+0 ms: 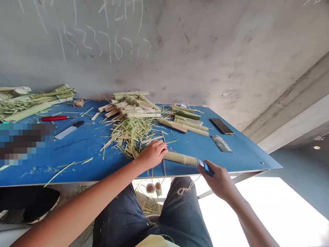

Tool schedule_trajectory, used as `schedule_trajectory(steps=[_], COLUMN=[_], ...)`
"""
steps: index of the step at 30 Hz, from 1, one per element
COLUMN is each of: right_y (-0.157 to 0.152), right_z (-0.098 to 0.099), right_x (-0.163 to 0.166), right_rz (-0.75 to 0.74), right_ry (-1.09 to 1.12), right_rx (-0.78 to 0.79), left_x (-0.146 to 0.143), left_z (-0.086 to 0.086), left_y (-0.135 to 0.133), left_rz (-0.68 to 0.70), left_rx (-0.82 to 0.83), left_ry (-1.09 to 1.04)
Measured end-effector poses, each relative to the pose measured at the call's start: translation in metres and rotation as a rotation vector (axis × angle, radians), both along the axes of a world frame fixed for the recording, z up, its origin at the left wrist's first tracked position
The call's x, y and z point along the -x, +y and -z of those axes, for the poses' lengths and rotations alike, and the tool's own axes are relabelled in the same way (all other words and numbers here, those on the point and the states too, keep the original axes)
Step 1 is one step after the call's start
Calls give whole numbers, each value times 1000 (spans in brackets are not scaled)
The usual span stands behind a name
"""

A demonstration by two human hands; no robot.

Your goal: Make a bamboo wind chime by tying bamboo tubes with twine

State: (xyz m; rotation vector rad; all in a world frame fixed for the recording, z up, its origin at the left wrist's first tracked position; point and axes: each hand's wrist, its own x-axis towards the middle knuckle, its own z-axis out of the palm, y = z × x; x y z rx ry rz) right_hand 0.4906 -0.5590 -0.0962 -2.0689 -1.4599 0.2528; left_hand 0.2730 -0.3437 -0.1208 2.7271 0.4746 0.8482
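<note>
A bamboo length (181, 158) lies near the table's front edge, pointing to the right. My left hand (152, 154) is closed around its left end and holds it down. In my right hand (217, 180) is a blue utility knife (205, 167), its head against the bamboo's right end. How far its blade reaches out is too small to tell. From a string (163, 159) near my left hand, two short bamboo pieces (150, 188) hang below the table edge. A pile of green bamboo shavings (137, 132) lies just beyond my left hand.
Split bamboo pieces (138, 104) are stacked behind the shavings, with more bamboo lengths (191, 127) to their right. A phone (222, 126) and a grey flat piece (221, 143) lie at right. A red-handled tool (55, 118) and a knife (69, 130) lie left, near another person's blurred arm (25, 140).
</note>
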Motion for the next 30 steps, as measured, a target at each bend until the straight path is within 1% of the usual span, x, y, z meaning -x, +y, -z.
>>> schedule_trajectory(steps=[2, 4, 7, 13, 16, 19, 22, 26, 28, 30], right_y=[-1, -2, 4, 31, 33, 30, 29, 24, 18, 10], right_z=[-9, -18, -26, -17, -17, -18, -18, -16, -17, -18], right_x=[-10, -19, -27, -34, -40, -47, -55, -59, -55, -48], right_rz=[-2, -9, -11, 2, -6, -8, 6, 26, 123, 295], right_ry=[104, 170, 225, 339, 382, 412, 395, 290, 187, 79], right_rx=[-84, -127, -97, -35, -14, 1, 30, 79, 40, -6], left_x=[-2, -6, -22, -74, -95, -105, -108, -108, -107, -106], left_z=[-2, -3, -4, -14, -22, -25, -24, -21, -21, -22], left_y=[-1, -5, -15, -37, -43, -46, -44, -37, -34, -33], left_rz=[-12, -20, -1, 98, 158, 236, 279, 265, 248, 231], left_rx=[-5, -15, -38, -43, -46, -76, -82, -15, 31, 81], left_ry=[18, 41, 82, 129, 153, 175, 183, 167, 161, 168])
